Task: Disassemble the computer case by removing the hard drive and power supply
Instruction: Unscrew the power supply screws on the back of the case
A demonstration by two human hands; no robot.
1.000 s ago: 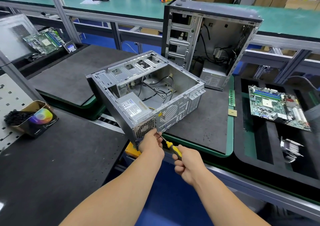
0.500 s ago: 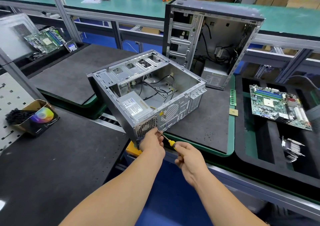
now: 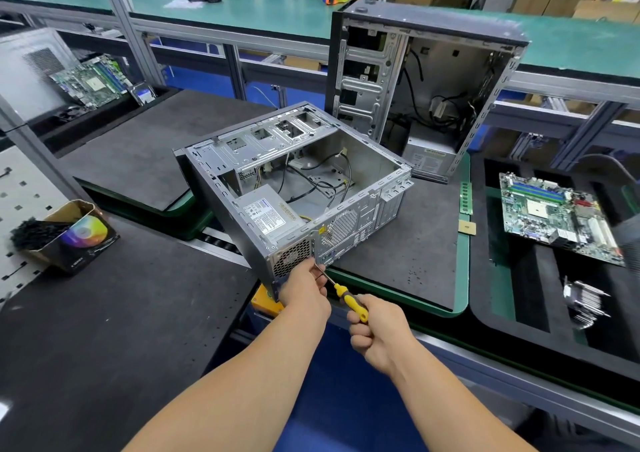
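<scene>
Two computer cases are sitting on the grey work mat (image 3: pixel 415 243): an open case (image 3: pixel 304 188) lying on its side near the front edge, and a second case (image 3: pixel 426 80) standing upright behind it. Two motherboards are showing, one (image 3: pixel 557 216) in the right tray and one (image 3: pixel 91 82) far left. The lying case is bare silver metal with loose black cables inside, and its grey power supply (image 3: pixel 268 214), labelled white, is sitting in the near corner. The left hand (image 3: pixel 304 290) is curling against the case's rear panel, pinching the shaft of a screwdriver (image 3: pixel 348 299). The right hand (image 3: pixel 379 333) is gripping its yellow handle.
</scene>
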